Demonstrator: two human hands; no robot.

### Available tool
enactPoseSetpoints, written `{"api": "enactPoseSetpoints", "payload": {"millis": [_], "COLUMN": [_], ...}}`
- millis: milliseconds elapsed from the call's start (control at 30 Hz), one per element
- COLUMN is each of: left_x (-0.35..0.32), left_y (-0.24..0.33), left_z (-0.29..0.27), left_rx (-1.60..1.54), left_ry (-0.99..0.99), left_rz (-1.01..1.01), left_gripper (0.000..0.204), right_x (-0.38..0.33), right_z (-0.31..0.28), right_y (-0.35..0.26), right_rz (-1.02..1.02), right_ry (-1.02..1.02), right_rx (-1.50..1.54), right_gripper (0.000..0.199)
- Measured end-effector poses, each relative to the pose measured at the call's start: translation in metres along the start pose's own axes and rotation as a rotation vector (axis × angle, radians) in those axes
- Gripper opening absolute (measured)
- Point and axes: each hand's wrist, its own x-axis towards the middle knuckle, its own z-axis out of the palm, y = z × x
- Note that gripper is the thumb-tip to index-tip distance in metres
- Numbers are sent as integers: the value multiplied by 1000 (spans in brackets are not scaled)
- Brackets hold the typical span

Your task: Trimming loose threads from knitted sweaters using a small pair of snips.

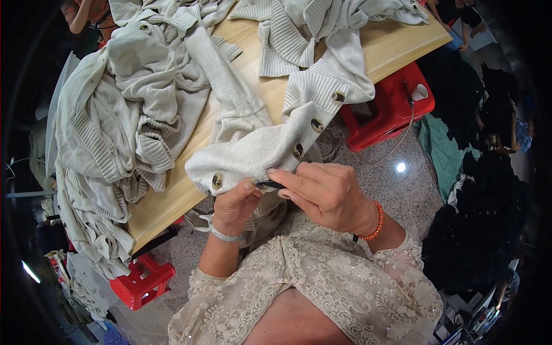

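Note:
A cream knitted cardigan (253, 150) hangs over the near edge of the table toward me, its button band folded across the front. Several dark, shiny buttons (298, 150) run along that band. My left hand (231, 211) is closed, pinching the lower edge of the knit between thumb and fingers. Beside its thumb tip, my right hand (329, 192) grips a slim black tool (271, 184) whose tip meets the fabric edge. The tool's kind is unclear because fingers cover much of it. Part of the cardigan drops below the hands.
On the wooden table (190, 167), a heap of cream knitwear (138, 92) lies left and more garments (310, 29) lie at the back. Red stools stand at right (391, 109) and lower left (144, 282). Dark clothing (489, 224) is piled at far right. Other people show at the top edges.

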Motion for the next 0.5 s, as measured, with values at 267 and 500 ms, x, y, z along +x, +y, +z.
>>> {"api": "enactPoseSetpoints", "payload": {"millis": [267, 500], "left_x": [1, 1], "left_y": [1, 1], "left_z": [14, 4], "left_rx": [-2, -63], "left_ry": [55, 18], "left_rz": [12, -58], "left_gripper": [38, 50], "right_x": [2, 0], "right_z": [1, 4], "right_y": [-2, -1], "right_rz": [70, 62], "right_ry": [55, 10], "right_rx": [75, 54], "right_gripper": [39, 38]}}
